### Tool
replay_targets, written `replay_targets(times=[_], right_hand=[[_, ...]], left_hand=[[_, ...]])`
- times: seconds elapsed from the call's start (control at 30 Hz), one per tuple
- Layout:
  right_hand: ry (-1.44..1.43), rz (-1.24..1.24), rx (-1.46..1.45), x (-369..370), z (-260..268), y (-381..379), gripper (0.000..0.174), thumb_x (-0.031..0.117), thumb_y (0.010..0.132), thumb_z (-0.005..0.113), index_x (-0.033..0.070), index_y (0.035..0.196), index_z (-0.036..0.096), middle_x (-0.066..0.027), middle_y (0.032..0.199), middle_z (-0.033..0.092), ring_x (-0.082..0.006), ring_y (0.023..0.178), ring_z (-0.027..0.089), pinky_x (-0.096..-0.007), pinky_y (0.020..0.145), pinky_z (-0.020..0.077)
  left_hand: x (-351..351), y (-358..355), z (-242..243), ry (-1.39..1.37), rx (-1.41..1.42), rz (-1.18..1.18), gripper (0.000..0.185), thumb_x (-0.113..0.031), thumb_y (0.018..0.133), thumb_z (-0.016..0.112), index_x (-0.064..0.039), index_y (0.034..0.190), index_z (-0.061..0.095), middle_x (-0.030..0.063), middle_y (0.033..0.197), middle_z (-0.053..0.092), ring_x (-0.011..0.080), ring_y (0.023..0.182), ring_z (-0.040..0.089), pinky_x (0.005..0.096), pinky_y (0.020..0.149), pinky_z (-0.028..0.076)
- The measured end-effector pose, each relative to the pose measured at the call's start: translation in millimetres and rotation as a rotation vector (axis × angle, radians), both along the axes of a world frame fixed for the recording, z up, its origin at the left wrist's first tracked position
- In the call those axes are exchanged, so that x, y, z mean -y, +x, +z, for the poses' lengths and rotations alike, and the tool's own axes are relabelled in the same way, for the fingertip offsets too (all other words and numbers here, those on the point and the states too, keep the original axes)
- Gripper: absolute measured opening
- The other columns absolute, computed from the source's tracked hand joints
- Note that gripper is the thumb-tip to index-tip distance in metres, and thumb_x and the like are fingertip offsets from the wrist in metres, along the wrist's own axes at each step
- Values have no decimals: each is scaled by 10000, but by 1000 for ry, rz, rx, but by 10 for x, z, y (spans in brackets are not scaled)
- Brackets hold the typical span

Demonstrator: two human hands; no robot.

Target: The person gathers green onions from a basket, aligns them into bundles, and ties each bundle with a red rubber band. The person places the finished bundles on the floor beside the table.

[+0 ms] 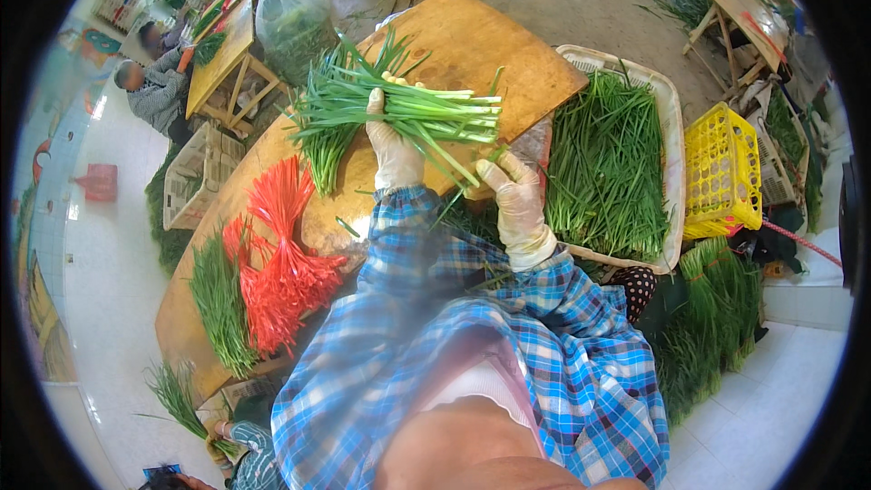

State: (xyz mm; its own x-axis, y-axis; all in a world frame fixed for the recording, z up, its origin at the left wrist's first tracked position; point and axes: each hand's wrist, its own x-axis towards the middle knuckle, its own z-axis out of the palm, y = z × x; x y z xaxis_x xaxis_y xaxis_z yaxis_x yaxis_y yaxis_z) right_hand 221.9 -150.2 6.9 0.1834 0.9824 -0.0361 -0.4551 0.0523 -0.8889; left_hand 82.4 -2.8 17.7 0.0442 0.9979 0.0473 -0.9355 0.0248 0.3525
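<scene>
Gripped in my gloved left hand point(395, 150) is a bunch of garlic chives point(435, 109), held above the wooden table point(490, 41) with its pale cut ends to the right. One or two stalks point(449, 160) splay down from it. My gloved right hand point(517, 197) is beside those ends, fingers curled, with a bit of green at the fingertips. Whether the fingers pinch it is unclear. Another chive bunch point(326, 167) lies beneath the held one. Red plastic strips point(289, 265) lie in a heap on the left, beside a further chive bunch point(221, 306).
Right of the table stands a white crate point(670, 116) full of chives, then a yellow crate point(725, 170). Bundled chives point(714, 327) stand on the right floor. A filled plastic bag point(292, 20) is beyond the table. Other people work at the upper left and lower left.
</scene>
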Motion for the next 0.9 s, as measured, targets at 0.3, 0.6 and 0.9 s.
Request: replay_targets(times=[0.3,0.6,0.9], right_hand=[[35,-161,-135,-166,217,-190,240,49,886,670,-7,1119,660,-45,971,701,-110,757,632,-257,686,513],[112,-39,-238,-118,-5,-269,211,55,889,665,10,1095,671,-30,813,679,-97,613,601,-266,590,520],[424,327,-332,108,-5,419,142,113,890,683,-13,944,647,-123,813,654,-226,693,638,-356,705,542]], left_hand=[[3,-87,-124,119,223,-118,536,-183,895,669,-53,1379,476,35,1019,677,195,1000,632,445,1002,485],[239,38,-65,362,273,-174,627,-288,942,609,-113,1497,377,9,1094,672,218,1085,619,446,1007,495],[242,-25,-50,332,368,-228,678,-230,924,607,-97,1523,317,13,1155,681,145,1100,638,422,1119,411]])
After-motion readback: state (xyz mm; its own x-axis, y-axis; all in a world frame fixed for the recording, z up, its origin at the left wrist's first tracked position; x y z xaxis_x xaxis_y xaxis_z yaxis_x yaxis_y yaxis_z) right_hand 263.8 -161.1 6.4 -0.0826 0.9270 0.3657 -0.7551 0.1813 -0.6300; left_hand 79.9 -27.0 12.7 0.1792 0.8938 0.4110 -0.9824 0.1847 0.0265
